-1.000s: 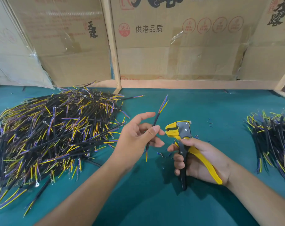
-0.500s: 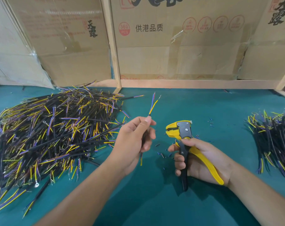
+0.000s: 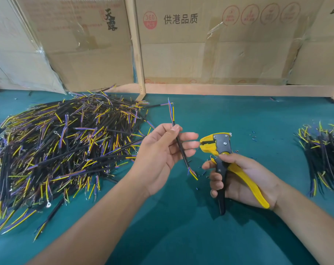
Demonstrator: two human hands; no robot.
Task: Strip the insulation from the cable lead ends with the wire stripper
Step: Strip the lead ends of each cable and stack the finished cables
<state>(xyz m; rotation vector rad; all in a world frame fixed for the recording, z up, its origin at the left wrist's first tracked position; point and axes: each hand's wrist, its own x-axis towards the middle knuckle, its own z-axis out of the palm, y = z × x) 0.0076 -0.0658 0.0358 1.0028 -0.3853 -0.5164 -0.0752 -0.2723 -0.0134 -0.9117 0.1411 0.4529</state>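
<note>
My left hand (image 3: 162, 155) holds one short black cable (image 3: 181, 148) near its upper end between thumb and fingers, palm turned toward me. The cable stands almost upright, with coloured leads fanning out at its top (image 3: 171, 111) and at its bottom (image 3: 192, 173). My right hand (image 3: 236, 178) grips the yellow and black wire stripper (image 3: 219, 150) by its handles, jaws pointing left and close to my left fingertips. Nothing sits in the jaws.
A big heap of black cables with yellow and purple leads (image 3: 57, 146) covers the left of the green table (image 3: 200, 236). A smaller bundle (image 3: 326, 155) lies at the right edge. Cardboard boxes (image 3: 210, 44) and a wooden frame wall off the back. Small insulation bits dot the mat.
My left hand has turned the cable in its fingers, swinging its top from leaning right to nearly upright, and opened its palm toward me. The stripper hand has stayed in place.
</note>
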